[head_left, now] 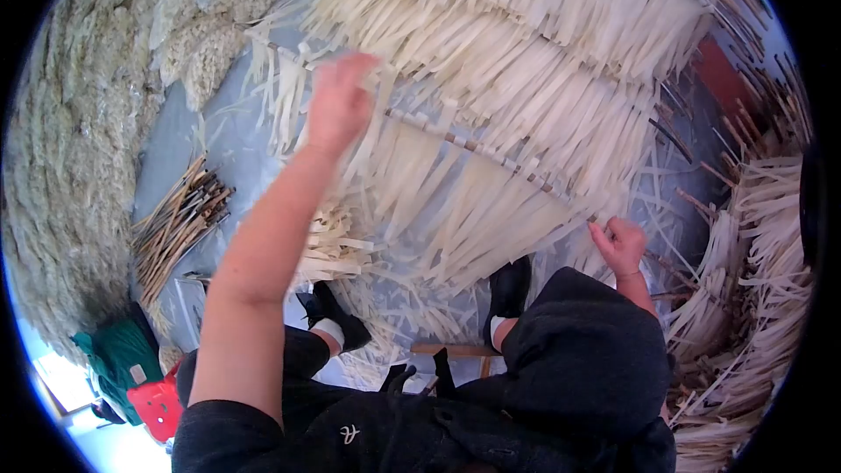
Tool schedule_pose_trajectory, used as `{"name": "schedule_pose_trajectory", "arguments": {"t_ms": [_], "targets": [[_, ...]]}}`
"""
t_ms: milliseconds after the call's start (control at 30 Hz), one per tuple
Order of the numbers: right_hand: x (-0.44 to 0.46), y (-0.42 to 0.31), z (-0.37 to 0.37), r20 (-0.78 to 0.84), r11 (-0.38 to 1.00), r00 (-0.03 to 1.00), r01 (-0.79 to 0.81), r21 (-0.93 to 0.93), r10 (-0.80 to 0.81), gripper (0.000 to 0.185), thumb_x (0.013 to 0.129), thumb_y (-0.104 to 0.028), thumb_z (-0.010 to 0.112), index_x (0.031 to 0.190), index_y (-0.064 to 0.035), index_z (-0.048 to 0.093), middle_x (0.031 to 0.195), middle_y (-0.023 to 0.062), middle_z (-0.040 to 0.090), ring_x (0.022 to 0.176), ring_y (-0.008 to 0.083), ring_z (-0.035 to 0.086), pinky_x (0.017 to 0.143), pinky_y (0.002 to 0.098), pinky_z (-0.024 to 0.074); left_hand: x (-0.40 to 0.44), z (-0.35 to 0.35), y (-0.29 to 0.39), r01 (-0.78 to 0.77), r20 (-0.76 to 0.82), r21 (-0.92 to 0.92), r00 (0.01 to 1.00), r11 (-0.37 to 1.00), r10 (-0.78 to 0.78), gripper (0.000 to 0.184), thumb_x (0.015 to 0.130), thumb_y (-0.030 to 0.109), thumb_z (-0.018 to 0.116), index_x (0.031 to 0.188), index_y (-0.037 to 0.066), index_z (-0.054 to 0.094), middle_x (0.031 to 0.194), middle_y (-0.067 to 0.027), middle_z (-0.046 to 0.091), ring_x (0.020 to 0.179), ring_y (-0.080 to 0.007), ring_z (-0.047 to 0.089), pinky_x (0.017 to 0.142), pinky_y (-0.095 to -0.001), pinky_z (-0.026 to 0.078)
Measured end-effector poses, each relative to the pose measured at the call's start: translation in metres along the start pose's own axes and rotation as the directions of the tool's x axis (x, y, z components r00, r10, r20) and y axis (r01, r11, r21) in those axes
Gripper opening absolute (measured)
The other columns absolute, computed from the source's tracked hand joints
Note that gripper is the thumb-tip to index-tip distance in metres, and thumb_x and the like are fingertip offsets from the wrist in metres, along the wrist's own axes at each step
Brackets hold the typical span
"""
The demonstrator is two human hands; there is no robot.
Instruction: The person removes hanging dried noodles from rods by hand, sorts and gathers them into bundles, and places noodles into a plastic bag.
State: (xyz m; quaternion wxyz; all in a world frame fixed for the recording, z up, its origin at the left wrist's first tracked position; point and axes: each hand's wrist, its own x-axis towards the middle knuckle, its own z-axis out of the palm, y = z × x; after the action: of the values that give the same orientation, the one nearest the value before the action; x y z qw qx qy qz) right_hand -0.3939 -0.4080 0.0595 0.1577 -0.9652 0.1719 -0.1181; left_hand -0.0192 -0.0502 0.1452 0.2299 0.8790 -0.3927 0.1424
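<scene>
A thin stick [473, 145] hung with pale flat strips [491, 210] runs slantwise in front of me. My left hand [340, 101], blurred by motion, is over the upper left part of the stick; its fingers are smeared and I cannot make out what they hold. At the stick's lower right end, my right hand [620, 243] is closed, with thumb and fingers pinched on the stick. Beyond the stick lie overlapping rows of similar pale strips [526, 61].
A bundle of thin sticks [180, 223] lies at left, near a large fluffy pale heap [79, 140]. More strips [762, 271] and sticks are piled at right. Loose strips [337, 241] lie near my black shoes. A green bag [118, 355] and a red object [158, 405] are at lower left.
</scene>
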Motion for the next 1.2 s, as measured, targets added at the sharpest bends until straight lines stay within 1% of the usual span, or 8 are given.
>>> {"name": "schedule_pose_trajectory", "arguments": {"t_ms": [133,200,333,533,733,900,1100,1200], "targets": [[0.023,-0.007,-0.023,-0.078,0.986,0.986,0.137,-0.091,-0.145,0.047,0.07,-0.043,0.076,0.056,-0.0082,0.047,0.053,0.0087,0.047,0.052,0.0299,0.05,0.05,0.0408,0.0384,-0.004,-0.008,-0.108,-0.027,-0.006,0.304,1.0,0.952,0.03,0.053,0.072,0.005,0.065,0.123,0.012,0.052,0.133,-0.0115,0.048,0.124,-0.035,0.043,0.105,-0.0431,0.037],[0.029,-0.007,-0.024,-0.062,0.981,0.986,0.144,-0.129,-0.152,0.046,0.07,-0.043,0.076,0.059,-0.0079,0.049,0.054,0.0088,0.048,0.053,0.03,0.05,0.05,0.0408,0.0383,-0.012,-0.006,-0.126,-0.002,0.369,0.347,0.92,0.938,-0.135,0.045,0.074,0.008,0.067,0.118,0.01,0.055,0.125,-0.0109,0.053,0.121,-0.0355,0.045,0.103,-0.0428,0.038],[0.044,-0.014,-0.024,-0.009,0.989,0.993,0.118,-0.089,-0.12,0.045,0.071,-0.049,0.075,0.072,-0.0077,0.058,0.058,0.0098,0.052,0.057,0.0308,0.054,0.052,0.0412,0.0411,-0.008,-0.017,-0.123,0.011,0.498,0.289,0.852,0.957,-0.16,0.035,0.076,0.011,0.069,0.11,0.01,0.059,0.114,-0.0091,0.058,0.115,-0.0359,0.048,0.097,-0.0431,0.041],[0.068,-0.078,-0.034,-0.043,0.995,0.994,-0.102,-0.014,0.102,0.057,0.067,-0.058,0.076,0.091,-0.0069,0.064,0.067,0.0118,0.061,0.066,0.0298,0.061,0.061,0.0393,0.0477,-0.01,-0.075,-0.092,-0.046,0.32,0.154,0.947,0.987,-0.005,0.027,0.076,0.009,0.068,0.102,0.01,0.063,0.104,-0.0085,0.061,0.105,-0.0346,0.051,0.091,-0.0398,0.043],[0.105,-0.131,-0.127,-0.405,0.987,0.9,0.145,-0.068,-0.161,0.053,0.067,-0.051,0.079,0.093,-0.0067,0.064,0.074,0.0119,0.065,0.069,0.0301,0.062,0.064,0.0392,0.048,0.0,-0.153,-0.075,0.253,0.259,-0.098,0.94,0.962,-0.221,0.024,0.077,0.007,0.066,0.101,0.008,0.065,0.103,-0.013,0.061,0.106,-0.0307,0.054,0.09,-0.0376,0.044],[0.11,-0.111,-0.067,-0.211,0.982,0.975,0.036,-0.185,-0.075,0.05,0.07,-0.05,0.076,0.093,-0.0077,0.063,0.082,0.0138,0.066,0.078,0.0316,0.063,0.073,0.0415,0.0473,-0.067,-0.071,-0.072,0.193,0.113,0.188,0.97,0.963,-0.216,0.029,0.076,0.009,0.068,0.105,0.011,0.066,0.104,-0.0123,0.061,0.102,-0.0331,0.055,0.09,-0.0399,0.044],[0.108,-0.116,-0.085,-0.016,0.987,0.998,-0.058,-0.149,0.056,0.051,0.07,-0.051,0.076,0.097,-0.0099,0.064,0.088,0.0132,0.066,0.084,0.033,0.062,0.075,0.0443,0.047,-0.048,-0.075,-0.048,0.071,0.02,0.037,0.997,0.997,-0.072,0.03,0.074,0.004,0.069,0.101,0.016,0.069,0.105,-0.0088,0.061,0.1,-0.0309,0.055,0.09,-0.0391,0.043],[0.107,-0.121,-0.107,-0.337,0.989,0.938,0.041,-0.14,-0.086,0.052,0.069,-0.053,0.076,0.098,-0.0119,0.063,0.09,0.0118,0.066,0.086,0.0321,0.062,0.075,0.0443,0.0473,-0.036,-0.105,-0.027,0.096,-0.001,-0.035,0.995,0.995,-0.096,0.021,0.074,0.005,0.069,0.094,0.01,0.069,0.101,-0.0086,0.062,0.096,-0.0316,0.056,0.087,-0.0402,0.044]]}}
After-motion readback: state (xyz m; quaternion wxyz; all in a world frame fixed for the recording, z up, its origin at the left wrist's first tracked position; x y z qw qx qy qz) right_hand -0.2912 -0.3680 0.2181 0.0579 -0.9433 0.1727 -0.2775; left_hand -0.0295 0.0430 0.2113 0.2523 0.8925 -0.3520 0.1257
